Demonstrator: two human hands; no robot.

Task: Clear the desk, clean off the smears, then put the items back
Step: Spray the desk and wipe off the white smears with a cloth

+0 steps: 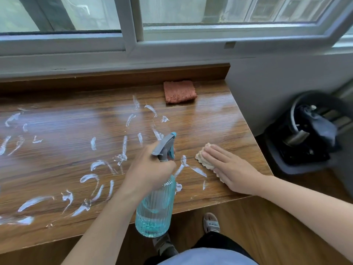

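Around me there is a window (191,14) along the far side of the desk (219,119), from 10 to 2 o'clock. At 3 o'clock, off the desk's right edge, a dark bin (305,134) stands on the floor with some dark things inside; I cannot tell what they are. At 12 o'clock a reddish sponge (179,91) lies flat near the back ledge, well apart from my hands. Nothing else stands on the desk. Below the near edge, at 6 o'clock, I see my sandal (211,223) on the wooden floor.

White smears (95,169) cover the desk from 9 o'clock to the middle, and some reach between my two hands. The part of the desk at 1 to 2 o'clock looks shiny and without smears.

My left hand (150,169) is wrapped around the neck of the bottle (155,207), fingers closed at the grey trigger; the nozzle points toward 1 o'clock. The bottle has blue liquid in the bottom and hangs tilted over the near edge.

My right hand (229,169) is at 2 o'clock from the left one, flat, fingers straight and together, and it presses a beige cloth (203,157) on the desk. The cloth touches the end of one smear.
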